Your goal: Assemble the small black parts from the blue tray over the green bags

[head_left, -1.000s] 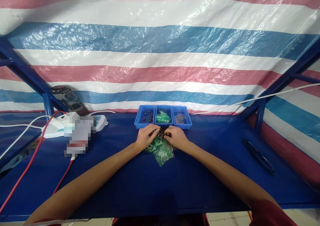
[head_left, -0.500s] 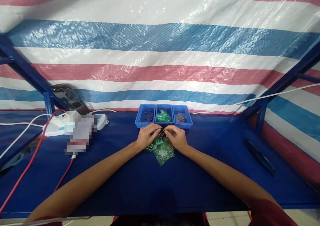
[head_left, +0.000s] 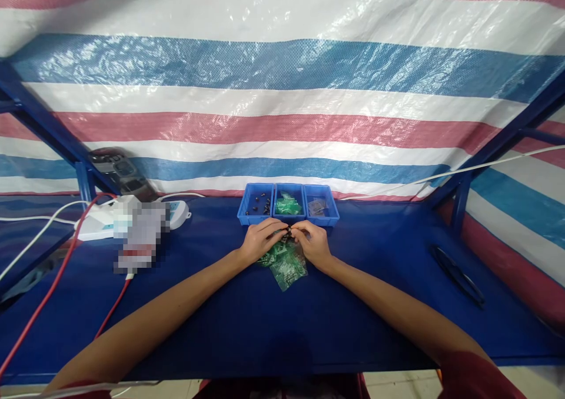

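Observation:
My left hand (head_left: 261,240) and my right hand (head_left: 313,243) meet fingertip to fingertip over a pile on the blue table. Both have their fingers drawn together in a pinch; whatever is between them is too small and covered to name. Small dark parts (head_left: 289,232) show just between the fingertips. Green pieces like small circuit boards (head_left: 289,269) lie spread under and in front of the hands. Right behind the hands, three blue bins stand in a row: the left bin (head_left: 247,216) holds small dark parts, the middle bin (head_left: 289,217) green pieces, the right bin (head_left: 329,218) greyish flat pieces.
At left, a white power strip (head_left: 95,228) with plugs and a blurred-out object lies among white and red cables (head_left: 57,281). A dark device (head_left: 121,172) leans at the back left. Black tweezers-like tool (head_left: 457,275) lies at right. A striped sheet (head_left: 282,105) hangs behind.
The fingertips of both hands have come slightly closer together, covering more of the dark parts. Bins and green pieces stay where they were.

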`<state>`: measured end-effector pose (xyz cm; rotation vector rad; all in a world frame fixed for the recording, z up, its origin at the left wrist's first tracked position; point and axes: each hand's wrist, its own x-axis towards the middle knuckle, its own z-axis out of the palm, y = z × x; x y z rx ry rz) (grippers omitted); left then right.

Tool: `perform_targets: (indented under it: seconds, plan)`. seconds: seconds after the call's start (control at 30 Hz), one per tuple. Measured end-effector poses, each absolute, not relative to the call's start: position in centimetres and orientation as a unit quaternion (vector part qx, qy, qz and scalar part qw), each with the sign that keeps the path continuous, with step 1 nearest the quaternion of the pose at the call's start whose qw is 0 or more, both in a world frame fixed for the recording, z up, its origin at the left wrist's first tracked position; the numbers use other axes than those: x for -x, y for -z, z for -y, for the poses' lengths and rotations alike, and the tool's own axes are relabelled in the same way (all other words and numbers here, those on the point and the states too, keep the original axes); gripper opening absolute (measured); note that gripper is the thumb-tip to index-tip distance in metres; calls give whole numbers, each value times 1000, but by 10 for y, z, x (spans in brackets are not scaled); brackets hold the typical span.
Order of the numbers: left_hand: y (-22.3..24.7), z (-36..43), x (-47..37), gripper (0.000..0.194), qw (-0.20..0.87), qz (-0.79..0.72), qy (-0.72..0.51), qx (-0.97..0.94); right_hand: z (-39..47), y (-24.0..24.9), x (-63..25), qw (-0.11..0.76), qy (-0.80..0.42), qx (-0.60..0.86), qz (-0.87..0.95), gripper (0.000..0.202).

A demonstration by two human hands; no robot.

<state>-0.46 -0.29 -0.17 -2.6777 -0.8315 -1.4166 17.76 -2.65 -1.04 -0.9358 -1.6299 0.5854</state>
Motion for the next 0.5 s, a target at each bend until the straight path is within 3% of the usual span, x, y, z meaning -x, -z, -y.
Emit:
perform_targets:
  seconds: [0.5]
  plan:
    - [1, 5, 3, 18, 2, 236, 443, 865, 26, 9, -181, 526, -252, 402, 706, 26]
